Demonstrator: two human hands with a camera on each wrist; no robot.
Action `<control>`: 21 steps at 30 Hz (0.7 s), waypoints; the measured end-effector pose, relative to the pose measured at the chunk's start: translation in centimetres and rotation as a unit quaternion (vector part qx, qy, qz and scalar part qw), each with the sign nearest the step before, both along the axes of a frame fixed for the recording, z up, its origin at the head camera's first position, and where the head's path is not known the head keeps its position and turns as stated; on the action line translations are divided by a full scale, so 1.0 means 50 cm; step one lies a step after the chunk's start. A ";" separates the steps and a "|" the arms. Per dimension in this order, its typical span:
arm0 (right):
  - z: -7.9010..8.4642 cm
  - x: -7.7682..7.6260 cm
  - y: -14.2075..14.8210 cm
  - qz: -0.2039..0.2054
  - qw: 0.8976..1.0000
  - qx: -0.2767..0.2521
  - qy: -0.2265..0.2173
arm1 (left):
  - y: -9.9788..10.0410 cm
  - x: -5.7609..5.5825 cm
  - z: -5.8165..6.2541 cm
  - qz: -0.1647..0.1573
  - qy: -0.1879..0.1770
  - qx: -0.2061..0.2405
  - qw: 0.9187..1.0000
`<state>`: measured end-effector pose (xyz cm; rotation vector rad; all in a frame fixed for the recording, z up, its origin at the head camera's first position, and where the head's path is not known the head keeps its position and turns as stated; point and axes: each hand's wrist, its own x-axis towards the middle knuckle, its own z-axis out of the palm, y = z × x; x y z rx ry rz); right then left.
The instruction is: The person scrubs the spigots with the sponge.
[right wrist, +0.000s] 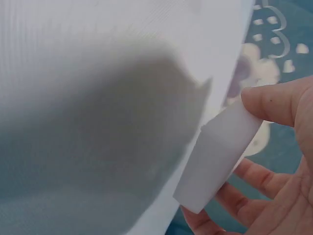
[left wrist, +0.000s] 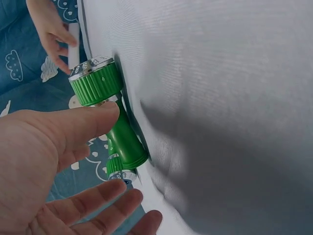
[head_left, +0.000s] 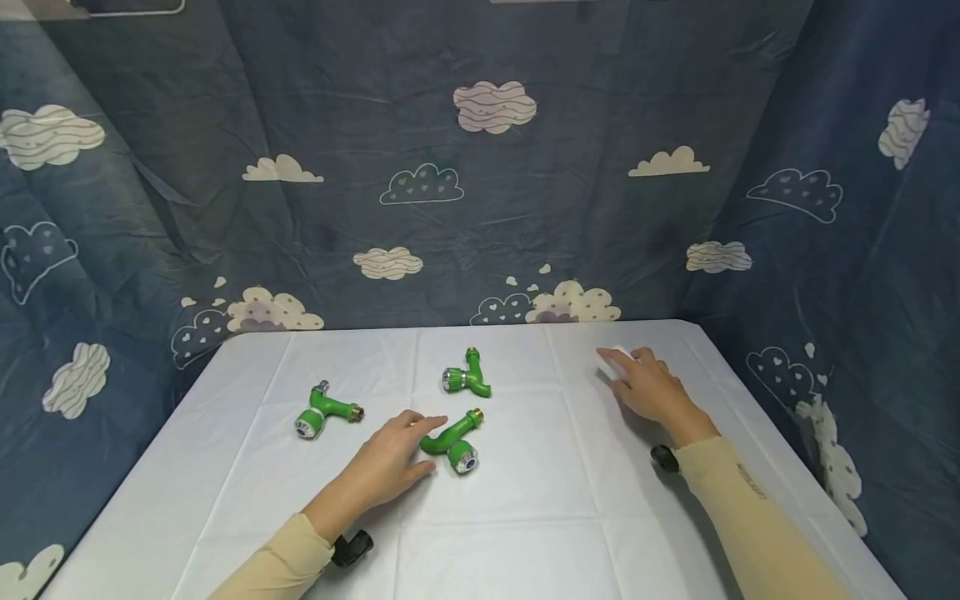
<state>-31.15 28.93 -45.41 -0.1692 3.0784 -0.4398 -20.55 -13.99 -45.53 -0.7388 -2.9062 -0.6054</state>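
Note:
My left hand (head_left: 386, 458) is at the nearest green tap (head_left: 453, 434), its index finger at the spout end. In the left wrist view the thumb overlaps the tap below its ribbed knob (left wrist: 98, 84), and the other fingers spread loosely, not closed round it. The tap lies on the white cloth with its brass thread pointing away to the right. Over the far right of the table, my right hand (head_left: 654, 390) holds a small white block (right wrist: 220, 154) between thumb and fingers. The block's underside is hidden by the fingers.
A second green tap (head_left: 477, 385) lies just behind the nearest one, and a third green tap (head_left: 330, 405) lies to the left. White cloth (head_left: 525, 533) with fold creases covers the table. A dark blue curtain (head_left: 570, 217) with clouds hangs close behind and at both sides.

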 end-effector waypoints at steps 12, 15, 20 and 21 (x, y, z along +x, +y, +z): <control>0.046 0.095 -0.048 0.075 0.989 -0.088 0.095 | 0.020 -0.017 -0.011 -0.052 0.008 -0.007 0.999; 0.056 0.113 -0.061 0.088 0.985 -0.104 0.109 | 0.025 -0.022 -0.014 -0.058 0.003 -0.008 0.998; 0.068 0.142 -0.080 0.101 0.980 -0.120 0.120 | 0.036 -0.026 -0.018 -0.064 -0.004 -0.018 0.998; 0.070 0.147 -0.083 0.104 0.980 -0.122 0.122 | 0.038 -0.027 -0.018 -0.065 -0.005 -0.019 0.998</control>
